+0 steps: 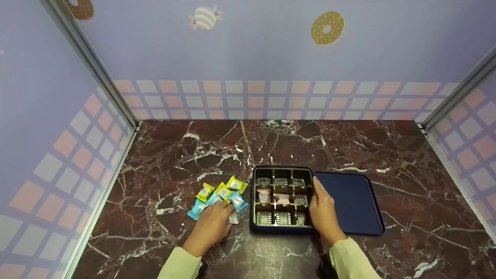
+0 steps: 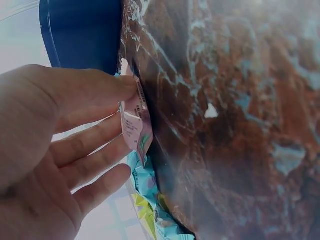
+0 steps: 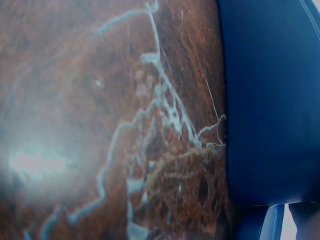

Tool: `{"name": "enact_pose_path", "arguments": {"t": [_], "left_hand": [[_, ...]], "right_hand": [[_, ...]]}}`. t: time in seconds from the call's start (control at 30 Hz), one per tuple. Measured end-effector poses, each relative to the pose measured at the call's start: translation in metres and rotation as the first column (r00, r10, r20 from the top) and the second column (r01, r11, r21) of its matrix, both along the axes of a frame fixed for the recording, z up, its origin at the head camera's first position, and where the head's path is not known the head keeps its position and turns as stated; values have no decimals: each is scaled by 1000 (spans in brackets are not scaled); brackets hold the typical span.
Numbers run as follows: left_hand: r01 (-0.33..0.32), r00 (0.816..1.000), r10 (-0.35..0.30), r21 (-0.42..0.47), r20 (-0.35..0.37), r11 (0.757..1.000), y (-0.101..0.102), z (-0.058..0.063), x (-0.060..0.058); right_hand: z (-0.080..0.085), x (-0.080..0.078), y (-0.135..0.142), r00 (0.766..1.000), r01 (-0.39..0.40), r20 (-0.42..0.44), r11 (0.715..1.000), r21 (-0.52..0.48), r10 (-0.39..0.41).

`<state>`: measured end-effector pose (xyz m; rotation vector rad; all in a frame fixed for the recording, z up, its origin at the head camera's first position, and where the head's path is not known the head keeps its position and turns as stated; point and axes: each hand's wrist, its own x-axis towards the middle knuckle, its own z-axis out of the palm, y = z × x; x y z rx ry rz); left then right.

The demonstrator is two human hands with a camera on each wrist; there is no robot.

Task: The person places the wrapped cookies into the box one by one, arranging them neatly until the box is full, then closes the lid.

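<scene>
My left hand (image 1: 215,221) pinches a pink wrapped candy (image 2: 135,117) between thumb and fingertips, low over the table at the near side of a candy pile. In that pile, blue wrapped candies (image 1: 237,200) lie in front of yellow-green ones (image 1: 205,192). To the right stands a dark blue box (image 1: 282,231), its insert divided into rows of square compartments. Pink candies (image 1: 264,195) sit in the left and middle compartments of the middle row. My right hand (image 1: 324,209) rests along the box's right side, fingers fairly straight; the right wrist view shows mostly box wall and table.
A dark blue lid (image 1: 358,203) lies flat at the box's right, partly behind my right hand. The marbled table (image 1: 178,147) is bounded at the back and both sides by lilac panels (image 1: 263,54) with printed squares. Small white flecks dot the tabletop.
</scene>
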<state>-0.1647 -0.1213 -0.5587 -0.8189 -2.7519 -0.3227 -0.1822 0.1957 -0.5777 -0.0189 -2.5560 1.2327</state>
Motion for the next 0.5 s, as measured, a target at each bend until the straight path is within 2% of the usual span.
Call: {"name": "enact_pose_path", "arguments": {"t": [0.13, 0.27, 0.37, 0.5], "left_hand": [[0, 997, -1, 11, 76, 1000, 0, 2, 1], [-3, 993, 0, 24, 118, 1000, 0, 2, 1], [2, 993, -6, 36, 120, 999, 0, 2, 0], [8, 996, -13, 48, 86, 999, 1, 0, 0]], "right_hand": [[0, 0, 0, 1000, -2, 8, 1000, 1, 2], [0, -1, 0, 1000, -4, 11, 1000, -9, 4], [0, 0, -1, 1000, 1, -2, 1000, 0, -1], [0, 0, -1, 1000, 5, -24, 1000, 19, -5]]}}
